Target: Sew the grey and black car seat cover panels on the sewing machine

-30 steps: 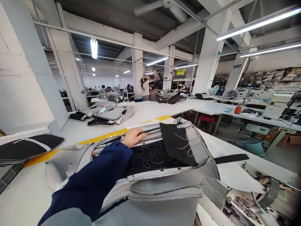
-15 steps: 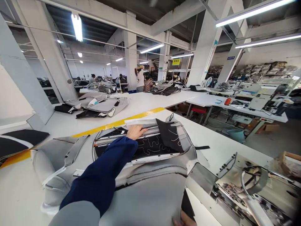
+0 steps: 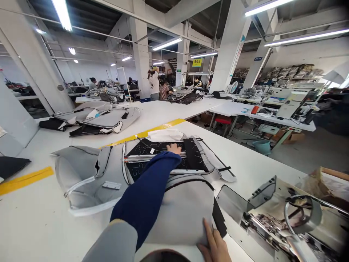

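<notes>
A grey car seat cover (image 3: 188, 203) lies spread on the white table, inside up, with black panels bearing looped pale wire stitching. My left hand (image 3: 174, 148), at the end of a navy sleeve, rests flat on the upper black panel (image 3: 147, 147); its fingers are partly visible and it grips nothing I can see. A black flap (image 3: 195, 154) lies just right of it. Down at the near right, my right hand (image 3: 215, 242) has the grey cover's edge between its fingers, beside a black strip (image 3: 219, 216). White material (image 3: 166, 135) shows along the far edge.
A sewing machine (image 3: 289, 222) stands close on the right, with a cardboard box (image 3: 332, 178) behind it. More grey covers (image 3: 109, 120) lie at the far left, past yellow tape (image 3: 147, 131). Co-workers (image 3: 154, 83) are in the background.
The cover has shifted and lies flatter. My left hand has moved right, from the white far edge onto the black panel. My right hand has come further into view at the near edge.
</notes>
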